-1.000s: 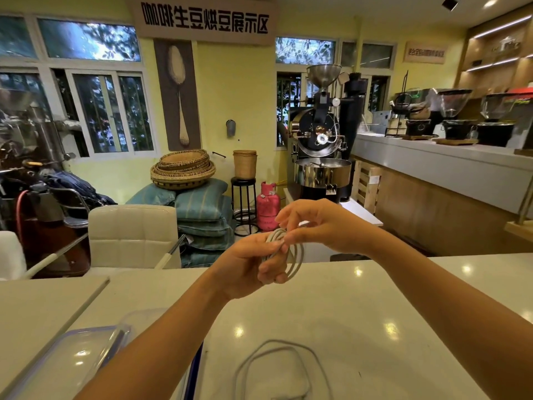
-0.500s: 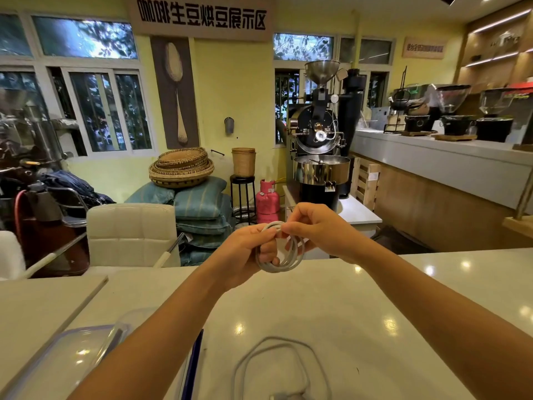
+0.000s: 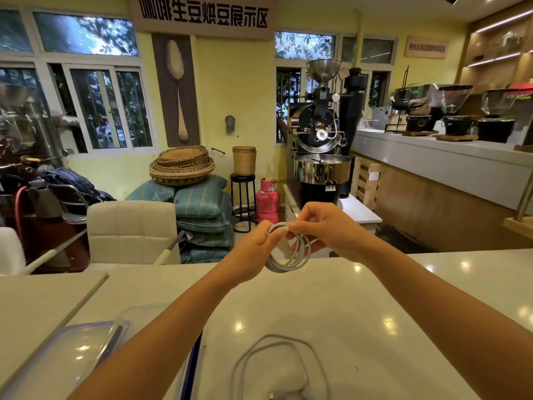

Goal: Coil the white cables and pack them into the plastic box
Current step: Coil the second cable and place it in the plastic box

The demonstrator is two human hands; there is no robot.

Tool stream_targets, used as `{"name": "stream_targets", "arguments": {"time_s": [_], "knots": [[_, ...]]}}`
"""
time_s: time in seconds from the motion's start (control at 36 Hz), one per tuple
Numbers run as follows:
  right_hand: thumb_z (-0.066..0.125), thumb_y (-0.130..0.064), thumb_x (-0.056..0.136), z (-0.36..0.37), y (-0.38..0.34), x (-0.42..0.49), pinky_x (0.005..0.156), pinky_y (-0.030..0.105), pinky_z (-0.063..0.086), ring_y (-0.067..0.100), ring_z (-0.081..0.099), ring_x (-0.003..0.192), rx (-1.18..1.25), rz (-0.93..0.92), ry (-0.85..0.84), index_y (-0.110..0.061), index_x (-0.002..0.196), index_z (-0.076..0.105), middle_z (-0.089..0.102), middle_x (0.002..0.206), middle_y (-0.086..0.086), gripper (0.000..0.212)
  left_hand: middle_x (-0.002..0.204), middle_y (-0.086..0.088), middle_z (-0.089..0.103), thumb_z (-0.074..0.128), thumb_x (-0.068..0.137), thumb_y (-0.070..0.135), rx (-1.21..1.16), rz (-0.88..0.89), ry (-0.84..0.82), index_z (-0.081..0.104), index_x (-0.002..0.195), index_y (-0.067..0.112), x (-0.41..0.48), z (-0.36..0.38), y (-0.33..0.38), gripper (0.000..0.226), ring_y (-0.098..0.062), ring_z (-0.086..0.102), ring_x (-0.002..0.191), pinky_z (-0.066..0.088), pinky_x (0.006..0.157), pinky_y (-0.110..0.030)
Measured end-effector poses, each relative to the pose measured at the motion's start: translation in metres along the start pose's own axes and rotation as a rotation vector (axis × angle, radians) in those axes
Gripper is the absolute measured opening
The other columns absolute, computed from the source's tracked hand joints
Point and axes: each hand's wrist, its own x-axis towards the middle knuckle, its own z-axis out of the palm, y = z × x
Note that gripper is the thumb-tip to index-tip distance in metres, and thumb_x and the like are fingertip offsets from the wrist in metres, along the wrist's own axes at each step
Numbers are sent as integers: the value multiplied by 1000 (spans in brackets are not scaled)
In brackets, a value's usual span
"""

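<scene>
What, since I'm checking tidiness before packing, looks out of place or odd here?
Nothing looks damaged or spilled. One white cable lies in a loose loop on the counter, not yet coiled; the left hand and right hand hold a coil in the air.

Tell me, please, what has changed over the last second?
The right hand dropped level with the left hand, pinching the top of the coiled cable; its loops now hang exposed. Both hands kept hold. The loose cable and plastic box stayed put.

Both hands, the left hand (image 3: 253, 249) and right hand (image 3: 326, 229), gripped a coiled white cable (image 3: 291, 255) above the white counter (image 3: 317, 307).
</scene>
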Motion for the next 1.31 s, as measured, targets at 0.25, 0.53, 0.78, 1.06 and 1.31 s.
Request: {"name": "stream_targets", "arguments": {"time_s": [0.25,0.53,0.78,1.06,1.31], "knots": [[57,-12,86,-6,2,-2,48,18,55,9,66,49,61,-8,14,-14,74,52,67,59,-1,12,89,-3,54,34,96,28,201,77,-56,46,115,13,-1,-2,3,27,-15,50,76,41,68,-24],[48,-18,91,-2,8,-1,50,10,51,1,61,48,-86,-131,96,-22,72,54,61,67,-1,21,99,-2,54,39,95,17,152,88,-17,44,124,13,-2,3,8,29,-15,52,88,44,72,-21],[43,-19,94,11,18,3,56,13,44,9,51,62,-139,-193,324,-19,71,46,51,67,-4,24,82,1,53,35,94,8,156,63,48,45,121,15,3,10,7,29,-10,47,67,38,60,-20],[42,-18,95,27,32,7,52,3,40,6,45,60,-54,-215,581,-25,63,39,45,64,-6,32,71,1,46,30,97,18,282,58,197,45,109,4,4,19,5,23,-8,40,56,31,49,-19],[57,-20,88,33,35,14,50,9,41,9,46,60,81,-111,642,-21,66,40,47,64,-3,27,72,-5,46,31,97,19,528,22,203,39,106,2,6,19,4,21,-18,41,57,28,49,-23]]}}
